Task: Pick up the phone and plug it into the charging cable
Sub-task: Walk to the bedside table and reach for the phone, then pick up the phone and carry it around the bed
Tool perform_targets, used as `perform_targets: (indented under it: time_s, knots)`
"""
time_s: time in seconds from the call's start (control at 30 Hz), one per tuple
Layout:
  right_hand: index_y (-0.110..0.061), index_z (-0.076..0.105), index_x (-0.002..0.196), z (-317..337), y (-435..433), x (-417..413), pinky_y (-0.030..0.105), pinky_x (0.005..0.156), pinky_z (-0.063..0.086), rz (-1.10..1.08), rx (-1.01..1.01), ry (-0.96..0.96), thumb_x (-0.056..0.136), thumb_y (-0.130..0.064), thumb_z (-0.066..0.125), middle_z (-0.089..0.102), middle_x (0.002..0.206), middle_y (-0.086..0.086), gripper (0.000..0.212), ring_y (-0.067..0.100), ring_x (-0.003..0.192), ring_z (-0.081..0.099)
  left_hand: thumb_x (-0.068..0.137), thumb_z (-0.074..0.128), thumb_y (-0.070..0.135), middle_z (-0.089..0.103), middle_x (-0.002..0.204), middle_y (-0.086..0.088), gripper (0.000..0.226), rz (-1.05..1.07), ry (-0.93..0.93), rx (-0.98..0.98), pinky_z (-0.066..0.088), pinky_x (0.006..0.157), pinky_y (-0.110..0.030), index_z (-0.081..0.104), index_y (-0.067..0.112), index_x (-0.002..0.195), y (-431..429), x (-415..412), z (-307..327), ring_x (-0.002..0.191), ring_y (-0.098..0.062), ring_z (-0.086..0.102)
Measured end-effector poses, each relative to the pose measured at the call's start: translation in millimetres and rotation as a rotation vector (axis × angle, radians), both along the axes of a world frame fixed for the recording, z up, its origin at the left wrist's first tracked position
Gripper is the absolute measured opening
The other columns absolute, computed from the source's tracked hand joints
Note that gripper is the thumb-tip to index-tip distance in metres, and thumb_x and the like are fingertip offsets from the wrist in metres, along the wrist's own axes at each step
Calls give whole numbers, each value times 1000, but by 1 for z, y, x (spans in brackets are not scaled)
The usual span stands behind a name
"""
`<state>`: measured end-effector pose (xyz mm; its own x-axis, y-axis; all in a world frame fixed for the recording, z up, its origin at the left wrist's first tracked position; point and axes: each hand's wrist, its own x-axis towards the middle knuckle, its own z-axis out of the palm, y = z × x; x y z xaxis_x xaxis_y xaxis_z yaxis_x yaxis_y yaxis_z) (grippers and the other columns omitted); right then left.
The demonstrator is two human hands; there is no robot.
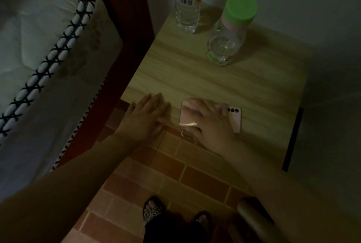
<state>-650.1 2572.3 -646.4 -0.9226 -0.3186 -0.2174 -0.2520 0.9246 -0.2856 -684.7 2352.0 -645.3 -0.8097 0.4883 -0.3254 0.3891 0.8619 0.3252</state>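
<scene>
White quilted bedding (35,51) with a black-and-white cross-stitched piping fills the left side, lying against a dark red wooden bed frame (125,18). Just right of the frame stands a pale wood-grain bedside table (205,78), seen from above in dim light. At its near left corner the left hand (144,117) lies flat and released, fingers together and pointing away from the person, palm down on the tabletop and holding nothing. Just beside it, to the right, lies the pink phone (233,119), face down along the near edge of the table, its three dark camera lenses showing at the right end and a bright streak of reflected light at the left end. The right hand (209,123) is spread over the middle of the phone, fingers curled down across its far edge and thumb at the near edge, grasping it while it rests on the table. At the back of the table stand a clear plastic bottle (187,2) with a printed label and, to its right, a clear bottle with a green cap (232,29). Below the table edge, reddish-brown floor tiles (175,166) show, with two sandalled feet (154,211) at the bottom. No charging cable can be made out in this dark view.
</scene>
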Motion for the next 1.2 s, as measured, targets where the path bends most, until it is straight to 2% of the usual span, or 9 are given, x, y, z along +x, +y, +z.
perform_targets:
  time_s: [0.13, 0.23, 0.33, 0.47, 0.67, 0.8, 1.0, 1.1, 1.2]
  knots:
    - [-32, 31, 140, -4, -10, 5, 59, 100, 24, -99, 17, 38, 85, -51, 50, 27, 150, -5, 61, 23, 134, 25, 88, 41, 46, 5, 158, 1, 61, -10, -8, -21, 14, 110, -54, 17, 36, 144, -1, -1, 2, 144, -20, 0]
    - [-33, 25, 144, -8, 1, 2, 63, 104, 15, -16, 46, 26, 84, -57, 50, 20, 154, -5, 69, 23, 137, 18, 88, 44, 43, 5, 158, -1, 62, -21, 8, -9, 13, 110, -56, 18, 33, 144, -2, 2, 1, 144, -22, 1]
    - [-30, 34, 142, -9, 7, 1, 55, 105, 19, 55, 28, 30, 85, -51, 53, 25, 154, 1, 63, 28, 135, 23, 88, 45, 42, 5, 158, -1, 63, -21, 37, -10, 13, 109, -57, 18, 32, 144, -1, 4, -3, 144, -23, 1]
    - [-30, 47, 133, -8, 0, 11, 52, 94, 28, 55, -5, 51, 82, -42, 63, 37, 147, 8, 55, 32, 128, 33, 89, 45, 41, 4, 158, -1, 63, -19, 29, 9, 12, 109, -57, 17, 32, 144, -1, 5, -3, 144, -23, 0]
    - [-36, 29, 141, 1, -2, 19, 57, 96, 28, -115, -53, -30, 87, -46, 52, 23, 150, 7, 60, 29, 129, 20, 89, 40, 43, 3, 158, -2, 62, 10, -18, 0, 14, 112, -51, 13, 34, 144, -3, 3, 15, 144, -22, -2]
    - [-39, 20, 144, 42, -5, 31, 45, 97, 27, -274, -243, -97, 88, -47, 52, 16, 152, -1, 64, 21, 130, 15, 89, 35, 45, 9, 158, 0, 59, 91, -3, 28, 16, 112, -50, 17, 32, 144, -5, 14, 59, 144, -22, 3]
    - [-43, 22, 142, 155, -22, 61, 53, 102, 34, -365, -447, -115, 87, -50, 53, 18, 151, -3, 64, 19, 134, 20, 88, 25, 56, 25, 154, -5, 59, 161, 24, 132, 29, 105, -60, 26, 32, 142, -14, 37, 174, 141, -28, 19]
    - [-49, 21, 139, 221, -32, 76, 51, 99, 40, -381, -571, -104, 85, -56, 49, 15, 151, -8, 62, 16, 134, 23, 87, 18, 58, 29, 152, -8, 63, 198, 47, 171, 31, 105, -58, 25, 30, 142, -17, 60, 242, 139, -29, 23]
    - [-51, 22, 138, 285, -42, 91, 47, 95, 46, -351, -681, -55, 85, -55, 51, 18, 148, -10, 61, 14, 133, 27, 90, 22, 55, 30, 151, -9, 59, 219, 76, 185, 27, 110, -47, 26, 28, 142, -20, 91, 306, 138, -28, 25]
